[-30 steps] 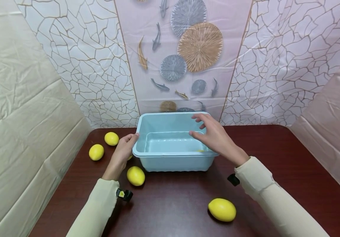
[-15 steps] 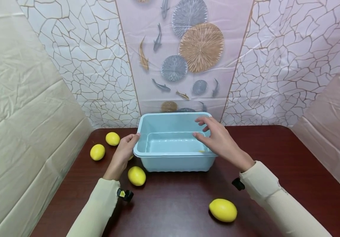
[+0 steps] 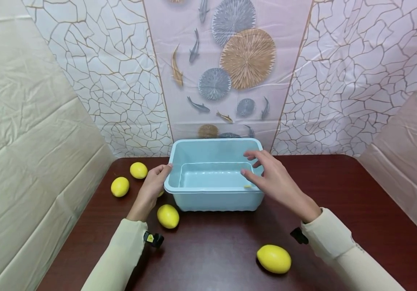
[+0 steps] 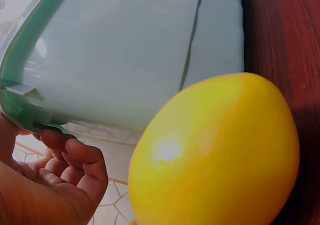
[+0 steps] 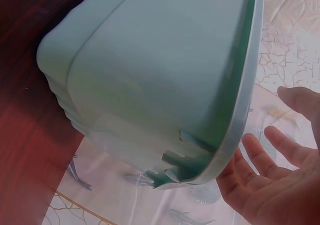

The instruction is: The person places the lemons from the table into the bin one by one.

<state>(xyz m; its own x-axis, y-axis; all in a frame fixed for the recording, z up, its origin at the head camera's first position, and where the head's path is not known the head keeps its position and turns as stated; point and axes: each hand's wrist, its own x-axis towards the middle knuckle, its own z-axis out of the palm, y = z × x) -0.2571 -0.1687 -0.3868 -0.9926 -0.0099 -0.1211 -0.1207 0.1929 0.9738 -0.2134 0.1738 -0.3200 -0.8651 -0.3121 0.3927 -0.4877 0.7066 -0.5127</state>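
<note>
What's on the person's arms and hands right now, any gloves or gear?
No gloves: both hands, left and right, are bare. Long cream sleeves reach the wrists. A small black device sits at each wrist; the left device carries a yellow mark, the right device looks plain black.

— Where do we see the tub (image 3: 213,200)?
— Mid-tabletop (image 3: 339,190), between our hands.
— And the lemons?
— Two far left, one (image 3: 168,216) before the tub's left corner, one (image 3: 273,259) front right.
</note>
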